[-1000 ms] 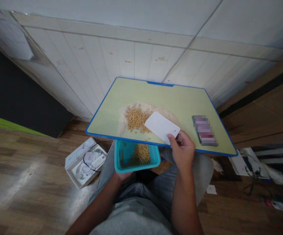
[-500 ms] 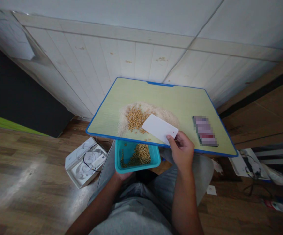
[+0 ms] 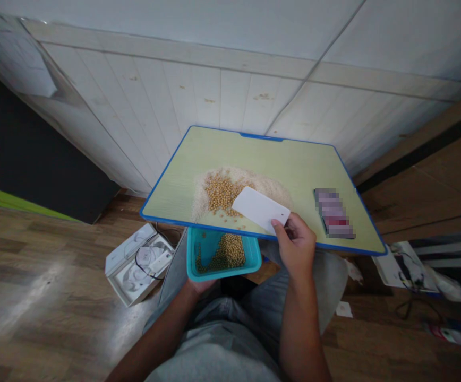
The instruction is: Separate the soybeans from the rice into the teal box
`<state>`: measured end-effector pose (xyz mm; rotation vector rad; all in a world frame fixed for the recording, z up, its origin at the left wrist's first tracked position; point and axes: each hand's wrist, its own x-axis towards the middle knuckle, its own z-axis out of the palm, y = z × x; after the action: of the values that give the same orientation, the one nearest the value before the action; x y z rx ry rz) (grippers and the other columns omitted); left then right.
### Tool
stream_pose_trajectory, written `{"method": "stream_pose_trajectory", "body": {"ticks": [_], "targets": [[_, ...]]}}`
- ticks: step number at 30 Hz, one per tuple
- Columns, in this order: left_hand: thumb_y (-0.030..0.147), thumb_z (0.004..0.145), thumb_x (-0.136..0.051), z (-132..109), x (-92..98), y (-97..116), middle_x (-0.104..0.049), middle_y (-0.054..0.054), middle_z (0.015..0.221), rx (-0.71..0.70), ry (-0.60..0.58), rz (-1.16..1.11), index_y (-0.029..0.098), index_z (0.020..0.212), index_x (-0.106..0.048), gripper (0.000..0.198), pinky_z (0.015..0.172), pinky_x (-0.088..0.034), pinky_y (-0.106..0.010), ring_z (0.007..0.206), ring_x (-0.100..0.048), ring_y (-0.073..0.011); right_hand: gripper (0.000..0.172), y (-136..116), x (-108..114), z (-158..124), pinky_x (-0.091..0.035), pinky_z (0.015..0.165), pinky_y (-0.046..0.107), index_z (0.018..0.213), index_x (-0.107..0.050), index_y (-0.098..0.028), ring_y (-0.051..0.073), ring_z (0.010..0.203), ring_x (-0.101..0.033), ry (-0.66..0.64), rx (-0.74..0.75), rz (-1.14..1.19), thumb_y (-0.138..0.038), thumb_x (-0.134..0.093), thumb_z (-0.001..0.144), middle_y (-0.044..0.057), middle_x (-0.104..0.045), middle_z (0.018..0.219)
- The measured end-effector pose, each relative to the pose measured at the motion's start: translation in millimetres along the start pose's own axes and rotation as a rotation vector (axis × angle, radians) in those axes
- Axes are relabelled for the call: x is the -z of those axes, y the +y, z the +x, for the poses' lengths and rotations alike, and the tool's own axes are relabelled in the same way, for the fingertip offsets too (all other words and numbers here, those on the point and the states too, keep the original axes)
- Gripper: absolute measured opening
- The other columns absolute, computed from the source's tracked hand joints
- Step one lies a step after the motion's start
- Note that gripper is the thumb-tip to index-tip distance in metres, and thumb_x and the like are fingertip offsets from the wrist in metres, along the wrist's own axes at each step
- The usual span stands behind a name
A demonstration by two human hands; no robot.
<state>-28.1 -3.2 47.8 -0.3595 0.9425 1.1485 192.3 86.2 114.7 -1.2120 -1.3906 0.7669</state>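
A pale green board with a blue edge (image 3: 294,159) lies across my lap. On it, a heap of soybeans (image 3: 222,193) sits in a spread of white rice grains (image 3: 201,204). My right hand (image 3: 296,246) pinches a white plastic card (image 3: 259,209) whose far edge rests on the rice beside the soybeans. Under the board's near edge, my left hand (image 3: 201,286) is at the rim of a teal plastic tray (image 3: 223,277), its fingers hidden beneath. The tray holds a pile of soybeans (image 3: 230,252) and some darker green grains.
A pixelated flat packet (image 3: 334,213) lies on the board's right side. An open white box with a cable (image 3: 138,263) stands on the wooden floor at left. Papers and wires (image 3: 408,268) lie at right, beside a white panelled wall and brown boards.
The card and my right hand have shifted slightly left across the rice. The tray, board and soybeans look the same.
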Motion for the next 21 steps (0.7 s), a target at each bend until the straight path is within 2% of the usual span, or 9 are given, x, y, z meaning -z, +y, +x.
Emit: {"method": "stream_pose_trajectory", "body": {"ticks": [3,10,14,17,21], "targets": [[0.051,0.117,-0.025,-1,-1.3,0,-0.096,-0.005,0.124,0.015,0.049,-0.054,0.032,0.137,-0.083,0.064,0.149,-0.038,-0.052,0.165,-0.066,-0.0305,0.019,-1,0,0,-0.058,0.069,0.032,0.102,-0.088,-0.023,0.023,0.077,-0.074,0.003,0.0,-0.001,-0.041,-0.082,0.098,0.003,-0.085,0.087],[0.053,0.119,-0.021,4,5.6,0,-0.091,-0.004,0.143,-0.009,0.016,0.044,0.032,0.115,-0.084,0.066,0.145,-0.046,-0.051,0.167,-0.064,-0.0304,0.018,-2,2,0,-0.057,0.069,0.031,0.098,-0.086,-0.023,0.022,0.075,-0.073,-0.031,0.009,-0.028,-0.041,-0.081,0.099,0.003,-0.085,0.086],[0.055,0.119,-0.021,10,14.7,-1,-0.081,-0.003,0.164,-0.035,-0.059,0.141,0.032,0.118,-0.084,0.067,0.142,-0.049,-0.051,0.172,-0.057,-0.0299,0.018,-3,3,-1,-0.056,0.069,0.031,0.099,-0.086,-0.024,0.022,0.075,-0.073,-0.038,0.015,-0.032,-0.04,-0.08,0.101,0.002,-0.085,0.087],[0.054,0.119,-0.02,9,14.8,-1,-0.081,-0.001,0.163,-0.041,-0.076,0.143,0.034,0.118,-0.084,0.066,0.14,-0.052,-0.05,0.174,-0.054,-0.0291,0.017,-3,3,-1,-0.056,0.07,0.031,0.096,-0.085,-0.024,0.022,0.074,-0.073,-0.067,0.013,-0.033,-0.041,-0.082,0.1,0.002,-0.084,0.085],[0.056,0.119,-0.026,4,9.1,0,-0.078,0.002,0.168,-0.064,-0.127,0.179,0.035,0.127,-0.085,0.063,0.144,-0.047,-0.052,0.177,-0.05,-0.0295,0.017,-3,4,-1,-0.056,0.07,0.032,0.096,-0.085,-0.025,0.022,0.074,-0.073,-0.083,0.011,-0.029,-0.041,-0.083,0.1,0.002,-0.083,0.084]]}}
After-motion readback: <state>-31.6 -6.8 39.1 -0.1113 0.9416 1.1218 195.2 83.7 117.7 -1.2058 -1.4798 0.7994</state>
